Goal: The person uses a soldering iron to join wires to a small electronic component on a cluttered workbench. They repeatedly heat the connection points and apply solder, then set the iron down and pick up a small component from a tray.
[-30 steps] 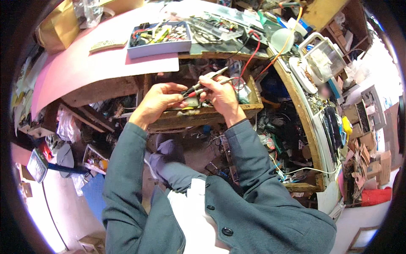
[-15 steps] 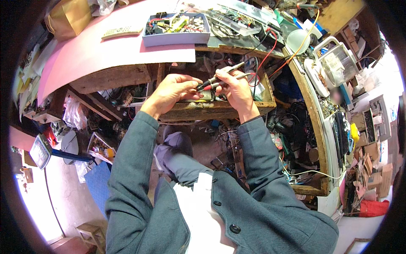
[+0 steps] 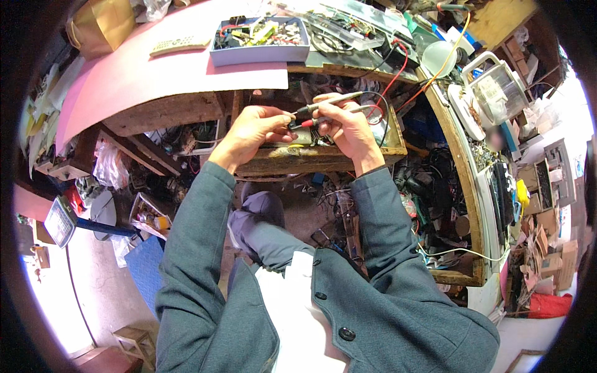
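Observation:
In front of me, over an open wooden drawer (image 3: 292,165), my left hand (image 3: 254,133) is closed, pinching a small dark part (image 3: 292,125) between thumb and fingertips. My right hand (image 3: 349,132) grips two test probes together, splayed like chopsticks. The upper is a black-tipped test probe (image 3: 346,97) with a grey shaft; below it is a red test probe (image 3: 304,124). Both tips point left at the small part, close to my left fingertips. Whether they touch it is too small to tell. A red lead and a dark lead run off the probes' right ends.
Beyond the drawer, a blue-grey box (image 3: 260,56) of small parts and a remote control (image 3: 179,45) lie on a pink sheet (image 3: 155,78). Cluttered components fill the bench (image 3: 463,168) on the right, with a clear jug (image 3: 496,93) farther back. A blue platform scale (image 3: 144,264) stands lower left.
The right hand has shifted slightly, and the probes have spread apart, with the black one lying flatter. The dark part shows more plainly in the left fingertips.

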Demonstrator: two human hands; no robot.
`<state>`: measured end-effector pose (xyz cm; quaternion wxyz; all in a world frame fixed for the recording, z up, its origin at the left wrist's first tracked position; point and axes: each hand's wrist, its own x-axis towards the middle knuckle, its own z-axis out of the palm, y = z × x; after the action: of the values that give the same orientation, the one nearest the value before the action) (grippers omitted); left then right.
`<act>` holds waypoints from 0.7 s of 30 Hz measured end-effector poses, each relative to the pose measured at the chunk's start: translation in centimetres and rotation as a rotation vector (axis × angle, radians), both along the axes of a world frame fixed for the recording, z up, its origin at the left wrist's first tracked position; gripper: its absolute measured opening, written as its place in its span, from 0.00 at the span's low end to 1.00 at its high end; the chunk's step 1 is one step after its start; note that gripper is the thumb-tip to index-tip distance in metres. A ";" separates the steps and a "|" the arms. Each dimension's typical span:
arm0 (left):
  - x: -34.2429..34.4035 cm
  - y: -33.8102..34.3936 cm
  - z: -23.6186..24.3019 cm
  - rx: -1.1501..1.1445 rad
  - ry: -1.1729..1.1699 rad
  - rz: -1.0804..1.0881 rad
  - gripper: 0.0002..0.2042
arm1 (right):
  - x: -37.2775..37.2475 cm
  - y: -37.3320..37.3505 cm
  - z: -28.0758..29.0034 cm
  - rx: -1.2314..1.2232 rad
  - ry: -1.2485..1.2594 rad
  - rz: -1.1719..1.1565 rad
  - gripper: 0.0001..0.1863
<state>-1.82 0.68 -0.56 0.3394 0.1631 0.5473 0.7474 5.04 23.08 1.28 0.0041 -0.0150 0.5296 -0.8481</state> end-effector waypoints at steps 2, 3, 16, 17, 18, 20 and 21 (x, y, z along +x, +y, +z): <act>0.1 -0.1 0.1 -0.010 0.006 0.012 0.13 | -0.1 -0.2 -0.1 -0.010 0.005 -0.005 0.12; 0.2 -0.1 0.2 -0.015 0.008 0.018 0.13 | -0.1 -0.4 -0.2 -0.016 0.006 -0.007 0.12; 0.3 -0.1 0.6 -0.020 -0.008 -0.008 0.14 | -0.2 -0.4 -0.5 0.043 -0.040 -0.142 0.07; 0.2 -0.1 0.4 -0.014 -0.010 -0.014 0.14 | -0.2 -0.5 -0.5 0.055 -0.040 -0.137 0.07; 0.1 -0.1 0.3 -0.008 -0.012 -0.020 0.14 | -0.3 -0.5 -0.5 0.060 -0.031 -0.140 0.07; 0.1 -0.1 0.3 -0.005 -0.010 -0.026 0.14 | -0.2 -0.6 -0.6 0.070 -0.014 -0.148 0.08; 0.2 -0.1 0.4 -0.007 -0.007 -0.026 0.14 | -0.2 -0.6 -0.6 0.081 -0.002 -0.149 0.08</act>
<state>-1.65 0.62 -0.16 0.3515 0.1661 0.5466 0.7416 4.80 22.44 0.65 -0.0580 0.0254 0.5632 -0.8239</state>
